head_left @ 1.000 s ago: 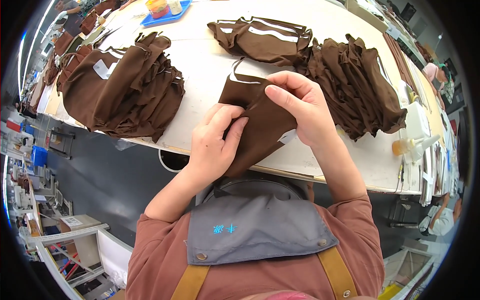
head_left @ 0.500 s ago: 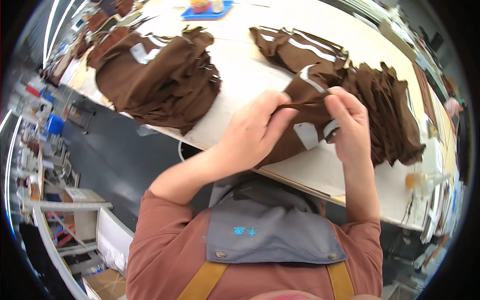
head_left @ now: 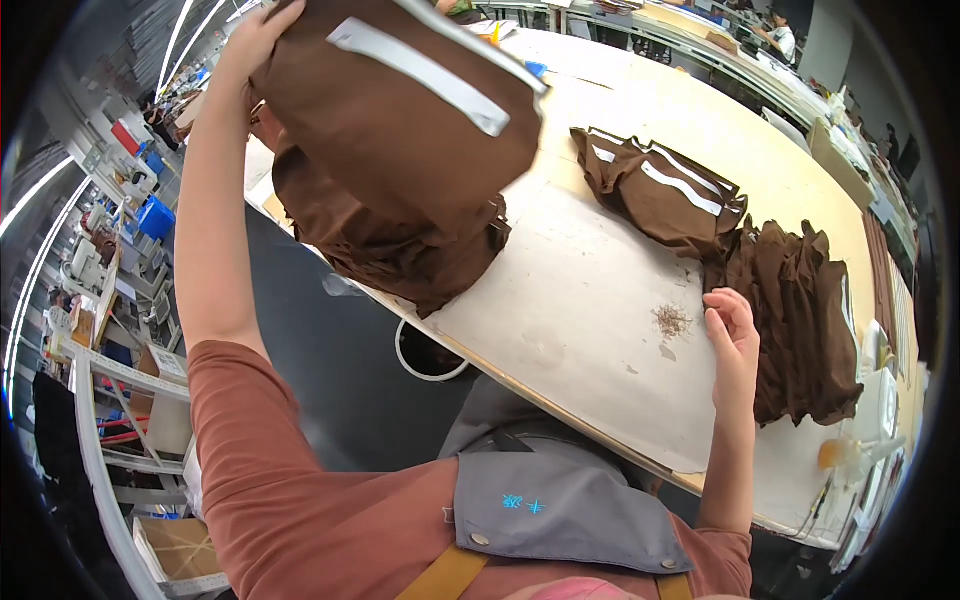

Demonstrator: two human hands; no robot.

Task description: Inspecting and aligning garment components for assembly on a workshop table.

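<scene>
High at the left, my left hand grips the edge of a brown fabric piece. The piece hangs spread out, with a white strip across it and a pale edging along its upper side. It covers part of a heap of brown fabric pieces on the table's left. My right hand is over the table at the right, fingers loosely curled and apart from the thumb, with nothing visible in them. Beside it lies a stack of gathered brown pieces. Another brown piece with white strips lies beyond.
A small scatter of brown thread bits lies on the pale table. A bottle with an orange part stands at the right edge. On the floor below the near edge is a white-rimmed bin. Another person sits far off.
My left hand has carried the brown piece from the middle of the table up to the left, over the heap. My right hand has let go of it and is now by the stack.
</scene>
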